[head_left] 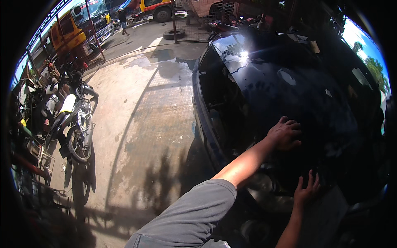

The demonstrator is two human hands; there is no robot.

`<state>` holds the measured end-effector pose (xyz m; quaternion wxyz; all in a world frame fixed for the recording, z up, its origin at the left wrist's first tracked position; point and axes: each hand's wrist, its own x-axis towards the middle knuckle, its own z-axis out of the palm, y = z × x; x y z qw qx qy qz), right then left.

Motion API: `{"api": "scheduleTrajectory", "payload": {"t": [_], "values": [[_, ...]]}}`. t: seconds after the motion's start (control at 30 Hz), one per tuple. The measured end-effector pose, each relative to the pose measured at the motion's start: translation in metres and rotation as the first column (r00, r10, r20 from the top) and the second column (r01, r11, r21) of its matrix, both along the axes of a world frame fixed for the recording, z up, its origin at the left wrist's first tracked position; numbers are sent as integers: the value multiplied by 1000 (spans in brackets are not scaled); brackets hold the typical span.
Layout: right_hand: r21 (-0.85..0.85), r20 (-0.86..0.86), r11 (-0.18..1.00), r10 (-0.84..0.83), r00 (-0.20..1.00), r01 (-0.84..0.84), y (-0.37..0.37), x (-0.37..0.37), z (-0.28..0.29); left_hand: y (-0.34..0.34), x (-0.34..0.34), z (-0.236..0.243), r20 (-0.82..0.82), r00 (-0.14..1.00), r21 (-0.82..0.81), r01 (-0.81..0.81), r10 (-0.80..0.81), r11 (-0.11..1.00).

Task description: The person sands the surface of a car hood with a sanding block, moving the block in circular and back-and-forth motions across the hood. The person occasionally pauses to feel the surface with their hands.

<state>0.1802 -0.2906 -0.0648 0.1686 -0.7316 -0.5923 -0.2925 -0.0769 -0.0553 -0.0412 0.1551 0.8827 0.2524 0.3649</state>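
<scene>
The right hand (305, 191), nearest, has its fingers spread at the near side of the car (202, 109) and grips nothing visible; contact cannot be told. The left hand (284, 134), farther over the car, is palm down with fingers apart, on or just above the hood (277, 91). The hood lies over the car's front end, the dark engine bay (217, 99) exposed along its front edge. Judged by form, it is broad, awkward and fairly heavy, stiff overall, slippery where glossy and easily scratched; best hold is two-handed, under opposite edges. Its front edge faces left, as does the car; its long axis appears to run across the car, near to far. A motorbike (80, 124) stands left of the car; a tyre (174, 34) lies beyond it.
</scene>
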Motion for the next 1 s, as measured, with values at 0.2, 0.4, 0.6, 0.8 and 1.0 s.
{"api": "scheduleTrajectory", "payload": {"t": [0.2,0.4,0.6,0.8,1.0], "values": [[217,-163,973,116,980,-80,-6,88,-20,1,-4,6,34,999,-14,-35,36,999],[23,-140,965,-254,957,260,59,196,1,-7,-3,14,56,995,-24,-84,86,996],[93,-92,974,-199,976,207,51,168,0,-6,-1,14,38,994,-22,-100,101,995],[53,-152,960,-264,952,275,51,163,9,-5,0,12,71,991,14,-112,111,994],[93,-109,945,-302,947,312,50,152,7,-5,2,14,65,991,15,-119,118,993]]}}
